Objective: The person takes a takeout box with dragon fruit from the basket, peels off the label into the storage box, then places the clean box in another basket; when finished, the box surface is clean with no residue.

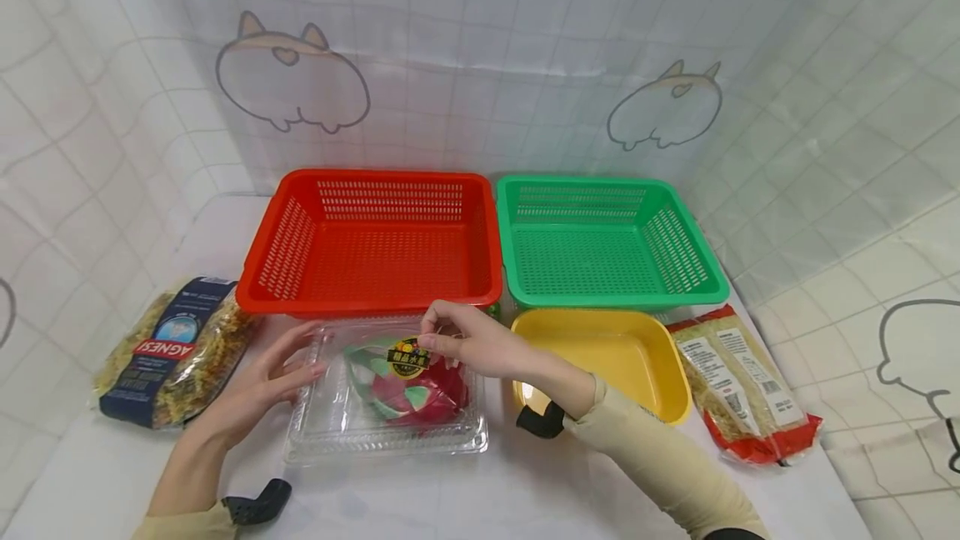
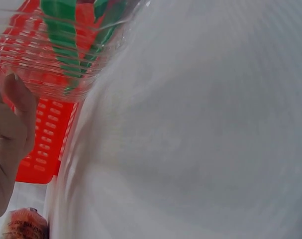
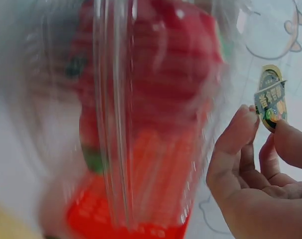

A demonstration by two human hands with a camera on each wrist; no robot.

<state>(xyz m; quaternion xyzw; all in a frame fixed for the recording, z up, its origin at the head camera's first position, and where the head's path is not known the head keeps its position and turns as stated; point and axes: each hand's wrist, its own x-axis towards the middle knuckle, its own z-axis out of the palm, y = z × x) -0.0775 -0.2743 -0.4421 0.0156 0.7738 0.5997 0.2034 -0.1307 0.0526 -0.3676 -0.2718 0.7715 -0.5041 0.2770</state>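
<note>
A clear plastic clamshell box (image 1: 322,427) with a red-and-green dragon fruit (image 1: 431,398) inside stands in front of the red basket. Between the thumb and forefinger of my right hand (image 1: 487,344) is a black-and-gold sticker (image 3: 271,98), pinched by its edge and held over the box lid. The right wrist view has the sticker standing clear of the box. My left hand (image 1: 262,382) rests at the box's left side, fingers loosely extended and thumb tip by its ridged wall (image 2: 51,74).
Behind the box sit a red basket (image 1: 367,307) and a green basket (image 1: 622,301). A yellow tub (image 1: 626,357) is right of the box. A bag of AGNESI pasta (image 1: 176,348) lies at left, a red-edged packet (image 1: 742,382) at right. White patterned curtains surround the table.
</note>
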